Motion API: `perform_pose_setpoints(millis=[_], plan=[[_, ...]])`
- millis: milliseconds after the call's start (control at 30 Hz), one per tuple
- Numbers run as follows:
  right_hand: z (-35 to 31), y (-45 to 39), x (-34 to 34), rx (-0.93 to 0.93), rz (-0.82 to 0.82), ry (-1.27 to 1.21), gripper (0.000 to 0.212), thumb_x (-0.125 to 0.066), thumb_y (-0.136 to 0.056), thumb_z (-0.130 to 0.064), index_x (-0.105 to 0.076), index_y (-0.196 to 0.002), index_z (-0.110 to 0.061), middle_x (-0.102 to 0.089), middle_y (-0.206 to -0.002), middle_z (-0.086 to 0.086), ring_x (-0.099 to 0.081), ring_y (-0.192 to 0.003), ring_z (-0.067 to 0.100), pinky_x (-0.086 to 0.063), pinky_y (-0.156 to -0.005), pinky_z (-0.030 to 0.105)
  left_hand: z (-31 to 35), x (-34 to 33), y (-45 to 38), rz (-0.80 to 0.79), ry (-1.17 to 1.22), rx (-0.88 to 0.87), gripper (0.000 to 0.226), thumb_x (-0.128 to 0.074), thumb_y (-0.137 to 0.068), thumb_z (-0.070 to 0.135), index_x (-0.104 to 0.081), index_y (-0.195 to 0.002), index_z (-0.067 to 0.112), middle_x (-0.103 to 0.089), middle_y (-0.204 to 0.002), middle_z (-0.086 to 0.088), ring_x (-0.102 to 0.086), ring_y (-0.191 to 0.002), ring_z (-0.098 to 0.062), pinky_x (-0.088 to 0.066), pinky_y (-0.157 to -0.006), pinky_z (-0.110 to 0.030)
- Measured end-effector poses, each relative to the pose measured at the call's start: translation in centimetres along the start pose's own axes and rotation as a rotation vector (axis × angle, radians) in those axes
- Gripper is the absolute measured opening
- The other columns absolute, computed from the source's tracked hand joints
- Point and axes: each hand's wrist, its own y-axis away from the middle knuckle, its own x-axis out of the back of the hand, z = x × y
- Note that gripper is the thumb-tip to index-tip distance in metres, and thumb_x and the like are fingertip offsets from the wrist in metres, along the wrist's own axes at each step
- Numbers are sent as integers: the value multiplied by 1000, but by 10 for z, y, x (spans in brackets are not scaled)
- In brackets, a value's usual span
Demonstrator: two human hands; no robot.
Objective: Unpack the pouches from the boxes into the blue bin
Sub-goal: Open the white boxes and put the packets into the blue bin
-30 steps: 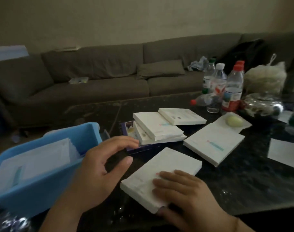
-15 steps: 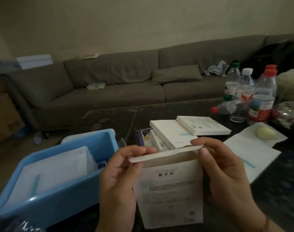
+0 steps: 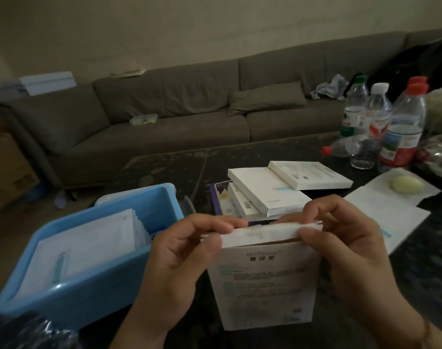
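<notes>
I hold a white box upright in front of me, its printed back toward the camera. My left hand pinches the left end of its top flap and my right hand pinches the right end. The flap is folded up and the box mouth shows a dark gap. The blue bin stands at the lower left with several white pouches stacked inside. Behind the held box lie more white boxes, piled on each other, and another flat white box at the right.
Several plastic water bottles stand at the far right of the dark table, one lying down. A pale oval object rests on white paper. A grey sofa runs along the back. A cardboard carton sits on the floor at left.
The box was lying flat under my right hand; both hands have lifted it upright and pulled its top flap up. The view has shifted left.
</notes>
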Motion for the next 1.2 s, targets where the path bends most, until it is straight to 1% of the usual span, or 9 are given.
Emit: perform_pose_setpoints(millis=[133,300,367,500,633,767,833,1000,1200], plan=[[-2,-2,7,37,-67,52,9,-61,-69,-32,-62,-69,-24,-76,-91,2,-73,-86,19,-57,-59,23,-4,-10,0,91,-136,-75,14,-58,-82,34,-71,-84,31,-76,-105,0,-69,-100,-19,-58,-75,-29],[1,-3,12,141,-157,135,22,-71,-80,-39,-61,-80,-20,-74,-101,0,-72,-92,18,-60,-62,30,-7,-11,1,141,-420,-266,12,-55,-92,36,-66,-95,34,-74,-96,14,-70,-84,-13,-59,-61,-31],[3,-5,14,227,-173,201,19,-68,-82,-34,-59,-80,-18,-73,-101,-5,-71,-93,14,-60,-61,28,-9,-10,1,126,-370,-288,11,-54,-93,31,-66,-95,30,-73,-98,13,-70,-90,-12,-57,-65,-23],[3,-7,14,298,-172,344,26,-63,-86,-45,-55,-78,-21,-72,-99,-13,-71,-90,7,-59,-56,22,-12,-11,3,58,-322,-305,14,-58,-92,48,-60,-98,35,-67,-108,12,-67,-100,-10,-56,-70,-16],[-15,-9,7,262,-150,636,37,-46,-85,-67,-61,-88,-34,-68,-92,-21,-66,-88,-4,-58,-59,21,-11,-12,4,85,-342,-313,15,-67,-85,47,-60,-96,39,-67,-109,13,-68,-102,-9,-59,-67,-20],[-29,-10,-7,340,-279,1085,62,-20,-83,-81,-65,-102,-44,-65,-94,-29,-61,-86,-6,-54,-63,21,-8,-13,4,77,-417,-390,19,-66,-87,42,-61,-99,29,-69,-106,13,-69,-99,-9,-58,-70,-19],[-31,-8,-11,302,-282,1107,64,-19,-78,-85,-66,-101,-47,-66,-88,-28,-60,-81,-6,-53,-61,22,-7,-14,4,59,-413,-396,19,-67,-88,39,-61,-99,24,-69,-106,13,-69,-98,-10,-58,-71,-19],[-24,-10,-9,332,-288,778,25,-58,-80,-52,-74,-93,-38,-71,-96,-26,-64,-93,-9,-57,-74,20,-6,-12,4,79,-402,-380,18,-67,-87,40,-62,-98,27,-69,-107,18,-69,-98,-6,-57,-72,-17],[-1,-9,-3,630,-329,855,12,-63,-91,-37,-73,-96,-31,-61,-125,-11,-61,-107,9,-54,-75,29,-7,-10,3,120,-333,-263,16,-71,-82,31,-63,-96,29,-69,-105,7,-70,-96,-16,-58,-67,-22]])
